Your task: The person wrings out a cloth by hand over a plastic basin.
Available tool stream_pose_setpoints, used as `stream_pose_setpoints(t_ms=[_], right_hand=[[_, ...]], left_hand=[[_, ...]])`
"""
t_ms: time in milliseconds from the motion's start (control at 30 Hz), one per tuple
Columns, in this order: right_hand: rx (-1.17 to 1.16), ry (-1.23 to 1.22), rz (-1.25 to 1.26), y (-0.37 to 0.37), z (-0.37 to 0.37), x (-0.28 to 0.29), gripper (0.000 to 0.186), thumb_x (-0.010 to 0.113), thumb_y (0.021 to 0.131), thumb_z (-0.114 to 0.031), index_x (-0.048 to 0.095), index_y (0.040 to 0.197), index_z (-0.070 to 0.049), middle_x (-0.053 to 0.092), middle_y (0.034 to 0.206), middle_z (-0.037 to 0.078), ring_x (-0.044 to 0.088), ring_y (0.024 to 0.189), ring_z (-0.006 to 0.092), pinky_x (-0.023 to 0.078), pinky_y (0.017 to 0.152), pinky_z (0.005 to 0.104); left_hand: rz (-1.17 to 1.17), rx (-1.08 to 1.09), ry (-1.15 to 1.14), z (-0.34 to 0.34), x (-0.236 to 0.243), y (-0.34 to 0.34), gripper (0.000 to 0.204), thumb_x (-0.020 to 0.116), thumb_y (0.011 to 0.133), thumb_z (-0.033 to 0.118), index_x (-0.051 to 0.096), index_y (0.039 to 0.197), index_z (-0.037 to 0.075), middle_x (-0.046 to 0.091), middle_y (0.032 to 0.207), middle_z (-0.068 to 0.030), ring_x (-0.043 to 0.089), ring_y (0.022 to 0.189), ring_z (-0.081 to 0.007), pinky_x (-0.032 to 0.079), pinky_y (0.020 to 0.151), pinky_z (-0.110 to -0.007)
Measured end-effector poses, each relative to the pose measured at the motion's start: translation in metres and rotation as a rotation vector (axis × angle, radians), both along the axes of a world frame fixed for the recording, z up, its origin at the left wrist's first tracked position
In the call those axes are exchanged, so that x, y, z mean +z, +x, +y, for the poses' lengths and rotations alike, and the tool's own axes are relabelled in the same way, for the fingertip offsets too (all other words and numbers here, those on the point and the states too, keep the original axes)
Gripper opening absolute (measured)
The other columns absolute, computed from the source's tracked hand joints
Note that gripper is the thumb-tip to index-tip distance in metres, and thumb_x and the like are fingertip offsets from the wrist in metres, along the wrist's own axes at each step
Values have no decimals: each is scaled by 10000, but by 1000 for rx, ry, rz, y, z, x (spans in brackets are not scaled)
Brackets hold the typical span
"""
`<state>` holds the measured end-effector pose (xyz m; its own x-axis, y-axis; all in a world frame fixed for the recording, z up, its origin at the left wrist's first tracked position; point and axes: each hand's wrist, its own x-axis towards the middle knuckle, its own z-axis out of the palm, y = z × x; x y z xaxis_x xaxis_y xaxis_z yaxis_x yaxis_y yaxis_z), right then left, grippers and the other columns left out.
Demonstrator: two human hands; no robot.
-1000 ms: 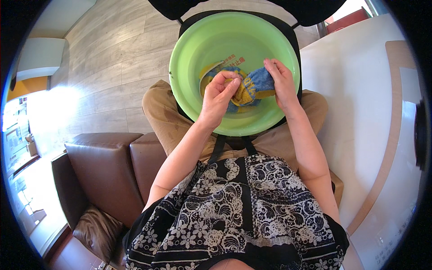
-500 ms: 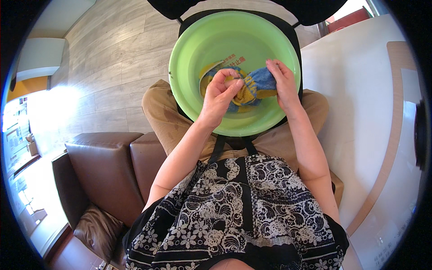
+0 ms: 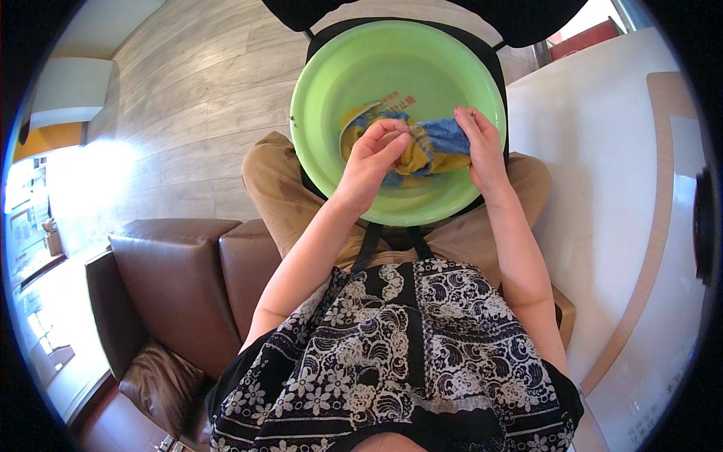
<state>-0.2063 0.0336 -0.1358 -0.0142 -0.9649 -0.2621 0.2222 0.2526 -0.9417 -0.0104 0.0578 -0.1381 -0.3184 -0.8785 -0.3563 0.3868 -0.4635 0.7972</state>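
Note:
A blue-and-yellow knitted cloth hangs between my hands over the light green basin. My left hand pinches its bunched middle, thumb against forefinger; the exact pinch spot is partly hidden by the fingers. At the cloth's blue right end, my right hand grips it with thumb and fingers. More of the bunched blue-and-yellow fabric rests in the basin beside and beneath my left hand. Red printing shows on the basin floor just beyond the fabric.
The basin stands on a black chair seat between my knees in brown trousers. A white table runs along the right. At the lower left is a brown leather sofa with a cushion. Wood-look floor lies beyond.
My right hand has shifted slightly right and nearer me, and the cloth between my hands looks more drawn out. My left hand keeps its pinch. The whole view has shifted slightly.

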Motion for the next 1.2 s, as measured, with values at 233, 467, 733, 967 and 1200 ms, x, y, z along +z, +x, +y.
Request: stream_pose_setpoints(t_ms=[233, 467, 733, 967, 1200], right_hand=[[-26, 15, 49, -5, 6, -1, 174, 583, 897, -232, 565, 844, -68, 511, 801, -53, 441, 777, 24, 345, 727, 191], [-27, 12, 94, -8, 11, -8, 181, 585, 897, -233, 558, 832, -66, 503, 789, -57, 427, 766, 26, 337, 721, 189], [-10, -7, 98, -10, 10, -12, 176, 576, 907, -233, 570, 851, -66, 530, 810, -50, 455, 784, 27, 352, 741, 188], [5, 10, 67, -10, 10, -11, 165, 570, 912, -220, 572, 861, -63, 540, 812, -48, 473, 787, 27, 364, 745, 187], [-16, 1, 135, -10, 9, -15, 163, 574, 908, -218, 574, 856, -64, 527, 795, -53, 455, 767, 25, 356, 726, 185]], left_hand=[[-135, 122, -180, -1, 2, 11, 62, 657, 822, 48, 630, 875, 31, 481, 1264, -75, 538, 1078, -165, 422, 930, -285], [-173, 229, -260, -7, 17, 40, 89, 656, 790, -21, 625, 857, 28, 535, 1144, -53, 580, 1028, -188, 440, 911, -309], [-98, 286, -199, -7, 31, 66, 70, 645, 830, 54, 626, 897, 49, 559, 1147, -66, 599, 963, -191, 462, 844, -303], [6, 317, -148, -5, 26, 70, 62, 623, 847, 59, 631, 908, 50, 571, 1111, -69, 602, 945, -195, 474, 826, -311], [57, 372, -59, -7, 26, 77, 83, 649, 833, 82, 624, 909, 58, 593, 983, -34, 603, 890, -181, 465, 809, -300]])
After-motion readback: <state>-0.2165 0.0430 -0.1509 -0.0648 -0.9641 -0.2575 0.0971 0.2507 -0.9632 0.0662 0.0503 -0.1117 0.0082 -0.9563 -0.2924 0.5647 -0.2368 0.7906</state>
